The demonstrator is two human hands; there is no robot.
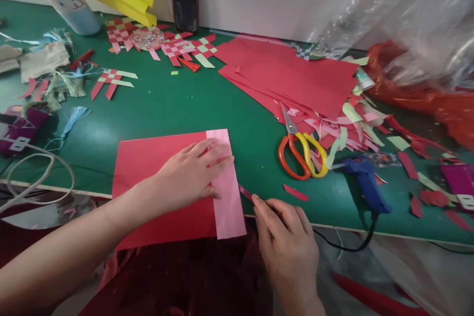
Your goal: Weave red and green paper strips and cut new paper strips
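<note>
My left hand (198,170) lies flat with its fingers spread, pressing on a pink paper strip (227,212) and the red paper sheet (148,158) beneath it. The strip runs along the sheet's right edge, and the sheet overhangs the table's front edge. Just right of the strip, my right hand (287,237) is closed in a pinch on a slim purple-pink tool (245,192). Its tip points toward the strip's edge; most of the tool is hidden in the fingers, so its kind is unclear. Scissors (296,143) with one orange and one yellow handle lie beyond that hand.
A stack of red paper (296,74) lies at the back right beside paper scraps (348,128). A blue glue gun (366,182) with a black cord rests near the front edge. Woven paper pieces (120,34), tassels (74,118) and a bottle (70,0) are at the left.
</note>
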